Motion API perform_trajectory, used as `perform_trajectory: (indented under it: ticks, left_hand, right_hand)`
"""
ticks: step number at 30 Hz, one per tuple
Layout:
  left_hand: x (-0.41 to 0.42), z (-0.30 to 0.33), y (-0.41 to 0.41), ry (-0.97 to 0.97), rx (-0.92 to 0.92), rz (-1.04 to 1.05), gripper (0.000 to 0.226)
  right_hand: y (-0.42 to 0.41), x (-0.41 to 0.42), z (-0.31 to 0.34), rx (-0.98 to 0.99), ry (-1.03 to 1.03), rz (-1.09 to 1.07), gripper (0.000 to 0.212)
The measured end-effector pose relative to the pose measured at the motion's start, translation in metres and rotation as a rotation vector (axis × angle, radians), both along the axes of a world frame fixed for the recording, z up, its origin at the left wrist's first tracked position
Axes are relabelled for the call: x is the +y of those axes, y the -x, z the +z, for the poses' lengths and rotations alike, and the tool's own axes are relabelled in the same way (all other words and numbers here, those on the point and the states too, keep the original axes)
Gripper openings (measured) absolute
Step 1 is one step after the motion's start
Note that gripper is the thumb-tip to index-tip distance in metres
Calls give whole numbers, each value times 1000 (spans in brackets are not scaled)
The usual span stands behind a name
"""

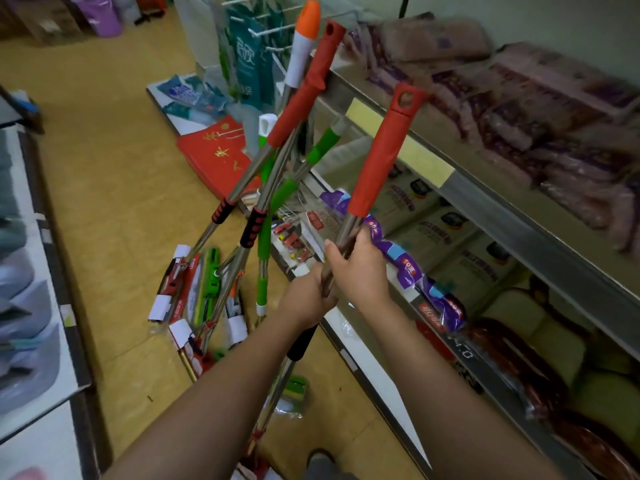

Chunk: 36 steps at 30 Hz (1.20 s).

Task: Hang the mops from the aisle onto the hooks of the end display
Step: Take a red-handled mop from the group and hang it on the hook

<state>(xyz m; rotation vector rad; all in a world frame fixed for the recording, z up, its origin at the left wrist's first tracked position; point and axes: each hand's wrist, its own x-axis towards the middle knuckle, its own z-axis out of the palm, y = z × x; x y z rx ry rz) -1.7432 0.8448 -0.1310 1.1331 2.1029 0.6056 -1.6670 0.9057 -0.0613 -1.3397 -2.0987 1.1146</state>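
Note:
I hold one mop point(381, 150) by its steel shaft, its red handle with a hanging hole pointing up and away. My right hand point(356, 271) grips the shaft just below the red sleeve. My left hand point(308, 299) grips it lower, above a black foam grip. Several other mops point(256, 199) with red, green and orange-white handles lean against the shelf edge, their heads on the floor point(194, 299). The end display's white hooks point(273, 29) show at the top, with teal packets hanging on them.
A metal shelf unit point(502, 209) runs along the right, stacked with purple packs and boxes. A red box point(214, 157) and teal packets lie at the display's base. Another shelf point(41, 271) lines the left. Tan floor lies between.

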Motion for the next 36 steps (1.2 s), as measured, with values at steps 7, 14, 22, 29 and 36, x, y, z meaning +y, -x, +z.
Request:
perform_trajectory:
  ticks: [7,14,22,29,36]
  left_hand:
    - [-78,29,34,171,109,-66,26]
    - [-207,82,79,87,212,92,17]
    - [-327,165,122,-112,256,258,41]
    - [-367,228,178,-380,218,389,24]
    - [-358,278,266,-456,274,449,32]
  right_hand:
    - [28,-75,29,2,-132,164,27]
    - [83,-200,84,50,-401,417,41]
    - [144,-322,157,216,-580,429,31]
    - [202,-354,235,329,-702,484,23]
    - [294,-342,280,435,-745,505,24]
